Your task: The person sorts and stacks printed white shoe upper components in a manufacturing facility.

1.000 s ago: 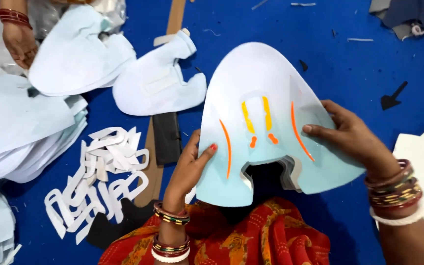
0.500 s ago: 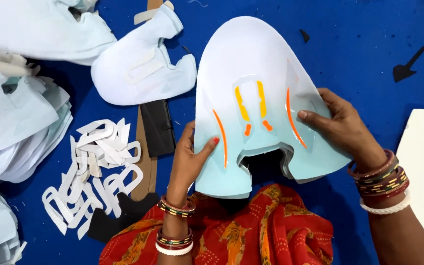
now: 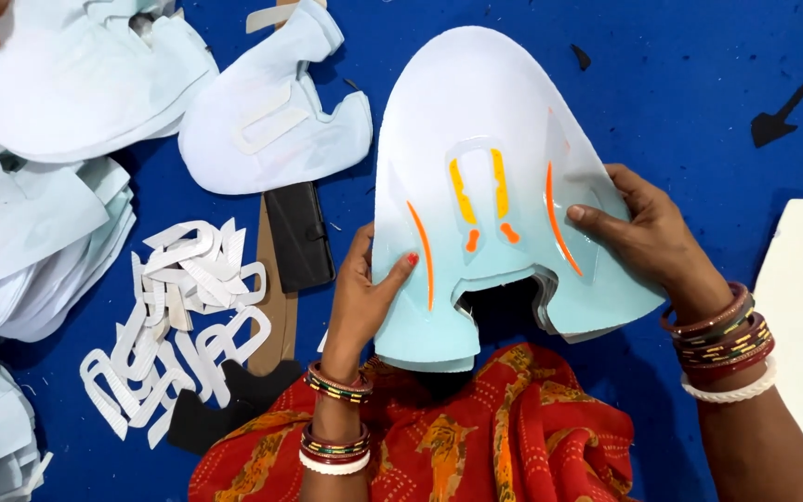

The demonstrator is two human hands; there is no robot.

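Between my two hands I hold a pale blue shoe-upper panel with orange stripes (image 3: 494, 167), my left hand (image 3: 369, 297) pinching its left edge and my right hand (image 3: 648, 237) clamping its right edge, fingers closed on it. Left of my left fingers, white cut-out strips (image 3: 178, 316) lie on the blue table (image 3: 699, 74), with a black piece (image 3: 299, 234) just beside.

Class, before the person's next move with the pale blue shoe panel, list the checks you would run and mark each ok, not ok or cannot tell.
1. Left hand grips the panel at its left edge: ok.
2. Right hand grips its right edge: ok.
3. Orange stripes face up: ok.
4. Single sheet held: not ok, more edges show under the right side.
5. White cut-outs lie apart from the panel: ok.
6. Underside clean: cannot tell.
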